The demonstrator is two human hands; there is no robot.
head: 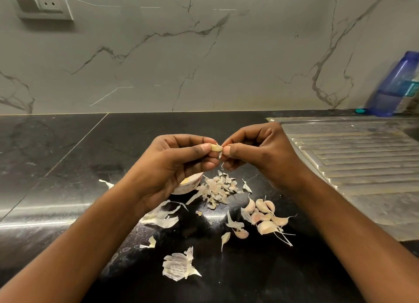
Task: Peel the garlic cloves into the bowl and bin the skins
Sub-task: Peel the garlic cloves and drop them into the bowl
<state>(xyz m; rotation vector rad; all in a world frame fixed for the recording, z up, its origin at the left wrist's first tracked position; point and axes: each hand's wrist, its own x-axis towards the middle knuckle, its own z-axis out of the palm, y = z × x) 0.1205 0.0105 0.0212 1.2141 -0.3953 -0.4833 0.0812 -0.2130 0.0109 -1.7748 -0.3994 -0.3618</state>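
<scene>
Nearest me: a broad papery husk (179, 267) lies flat on the black counter (68, 166), with smaller scraps to its left.

Beyond it, to the right: a heap of unpeeled cloves (265, 216), pinkish and touching one another. A good number are left, so I judge the job to be mid-way at best.

Centre, further on: a pile of loose skins (217, 189), not yet binned (no bin in view).

Just left of that pile: the small bowl (186, 187), half hidden behind my left wrist. Something pale yellow shows inside, probably peeled cloves.

Above the bowl and pile, both hands are raised and meeting. My left hand (172, 166) pinches a single clove (215, 147) between thumb and curled fingers. My right hand (260, 150) pinches the clove's right end with thumb and forefinger, where a thin strip of skin (221, 160) hangs down. The clove looks mostly bare and yellowish.

Step in hand: stripping the last skin from this clove.

Next move, as I judge it: pull the strip free to the right, let it fall, then lower the left hand and drop the clove into the bowl. Then take another from the heap.

Far right: a steel drainboard (353, 166) and a blue bottle (394, 84) against the marble wall.
</scene>
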